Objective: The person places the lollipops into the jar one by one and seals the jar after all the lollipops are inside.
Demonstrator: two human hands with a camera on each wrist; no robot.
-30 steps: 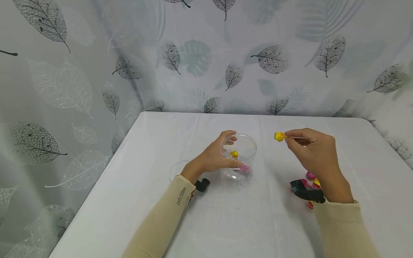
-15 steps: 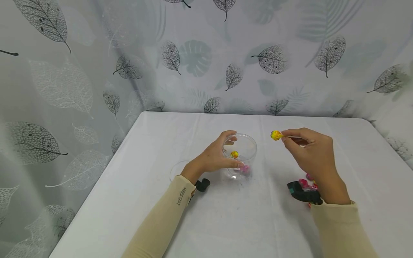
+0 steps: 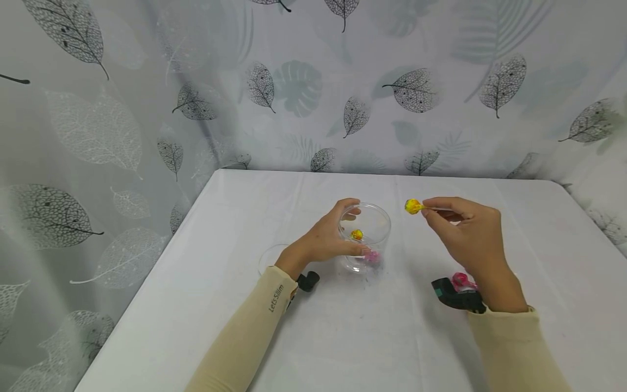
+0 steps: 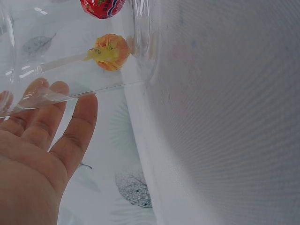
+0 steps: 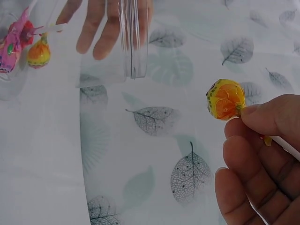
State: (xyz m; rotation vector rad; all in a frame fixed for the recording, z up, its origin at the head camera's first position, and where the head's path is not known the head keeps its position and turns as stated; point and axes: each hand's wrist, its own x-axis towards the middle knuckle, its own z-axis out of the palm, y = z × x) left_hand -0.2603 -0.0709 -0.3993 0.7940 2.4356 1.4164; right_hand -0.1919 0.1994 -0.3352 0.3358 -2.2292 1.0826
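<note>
One left hand is gripping the jar; at its two o'clock, the right hand is pinching a lollipop narrowly, perhaps risking slippage.

"Let's Slim" on left sleeve; red wrapper lettering unreadable.

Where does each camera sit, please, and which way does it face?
Head: worn on the head, facing forward and down at the white table; left hand, right hand and beige sleeves show.
Left wrist: worn there, facing the clear container from the side; only the left hand shows.
Right wrist: worn there, facing the held lollipop, with the container at upper left; the right hand and part of the left hand show.
Shared by head and right wrist: the held lollipop, container and both hands.
</note>
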